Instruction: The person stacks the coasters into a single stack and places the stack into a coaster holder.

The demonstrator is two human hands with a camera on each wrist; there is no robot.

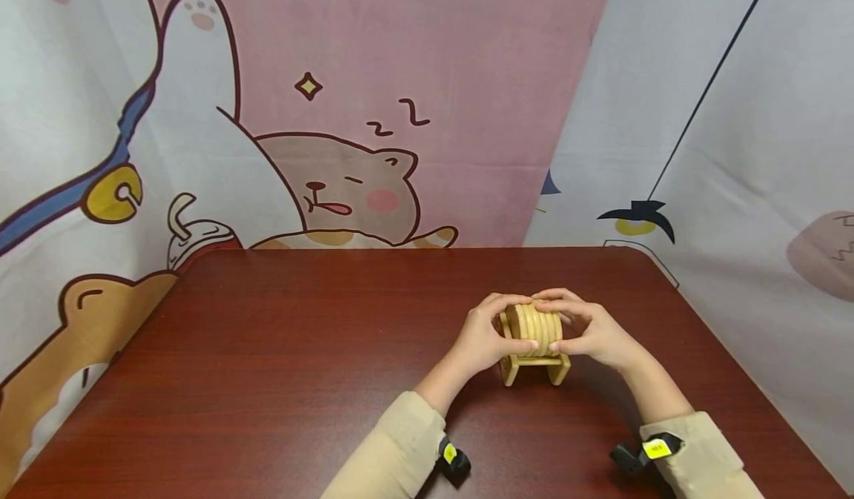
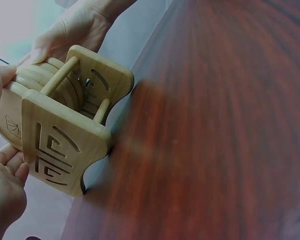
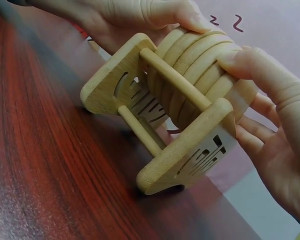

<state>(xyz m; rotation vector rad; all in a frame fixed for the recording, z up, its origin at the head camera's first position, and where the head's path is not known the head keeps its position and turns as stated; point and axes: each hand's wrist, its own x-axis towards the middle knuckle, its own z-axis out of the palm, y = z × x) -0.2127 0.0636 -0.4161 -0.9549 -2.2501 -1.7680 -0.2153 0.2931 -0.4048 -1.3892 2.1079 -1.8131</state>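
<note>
A stack of several round wooden coasters [image 1: 537,327] stands on edge in a light wooden coaster holder [image 1: 532,362]. My left hand [image 1: 483,336] grips the stack from the left, thumb on the near side and fingers over the top. From the right, my right hand [image 1: 596,332] pinches the other end the same way. In the left wrist view the holder [image 2: 65,135] shows a side panel with cut-out slots, and the outer coaster [image 2: 11,122] bears a leaf-like drawing. Round rods join the two panels, seen in the right wrist view below the coasters [image 3: 195,62].
The holder stands on a dark red-brown wooden table [image 1: 300,380], towards its right side. Behind and beside the table hang cloths [image 1: 467,76] printed with cartoon animals. A small black camera [image 1: 456,463] is strapped at each sleeve cuff.
</note>
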